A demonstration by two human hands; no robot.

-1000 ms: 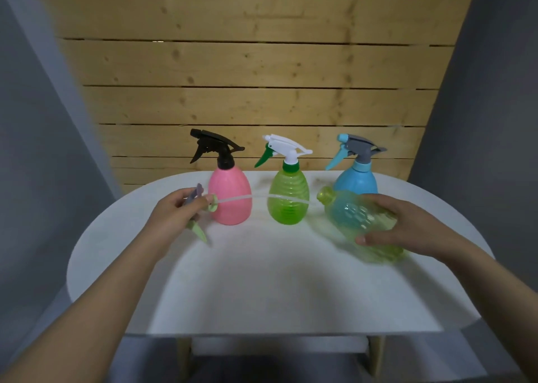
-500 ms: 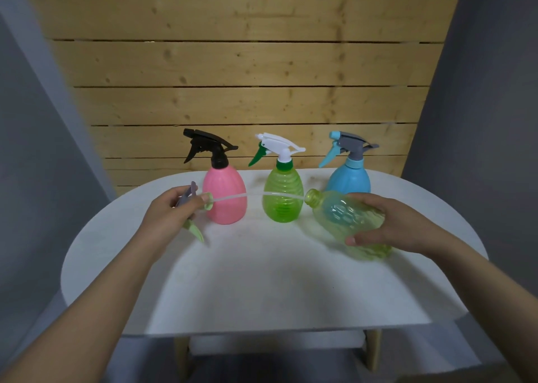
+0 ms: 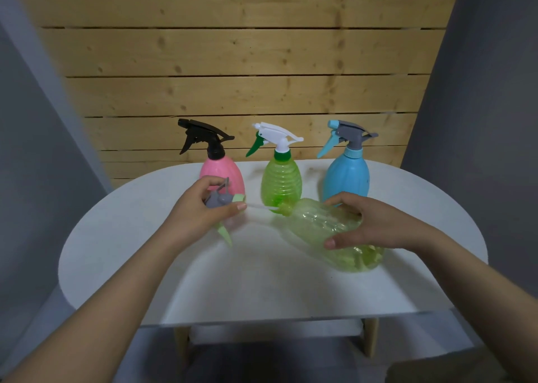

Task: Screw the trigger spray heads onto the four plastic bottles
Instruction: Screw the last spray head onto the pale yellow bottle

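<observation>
Left hand (image 3: 201, 210): closed around grey trigger spray head (image 3: 219, 199), pale green collar (image 3: 239, 198) facing right, pale green trigger lever (image 3: 224, 232) hanging below the palm. White dip tube (image 3: 261, 207) running from collar toward bottle mouth, tip at or just inside the neck; exact depth unclear.

Right hand (image 3: 375, 222): gripping yellow-green translucent bottle (image 3: 334, 231) from above, thumb on near side, fingers (image 3: 339, 200) over far side. Bottle tilted almost flat, neck (image 3: 283, 208) pointing left, base low over table (image 3: 262, 280); contact with surface hard to judge. Head and bottle apart, not yet threaded.

Behind the hands, upright in a row along far edge of white oval table:
- pink bottle (image 3: 230, 173), black spray head (image 3: 203, 135) fitted, partly hidden by left hand;
- green ribbed bottle (image 3: 281, 181), white spray head (image 3: 276, 135) with dark green trigger, fitted;
- blue bottle (image 3: 346, 178), grey spray head (image 3: 349, 133) with light blue trigger, fitted, just behind right hand.

Backdrop: horizontal wooden planks (image 3: 233, 62), flanked by grey wall (image 3: 480, 91).
</observation>
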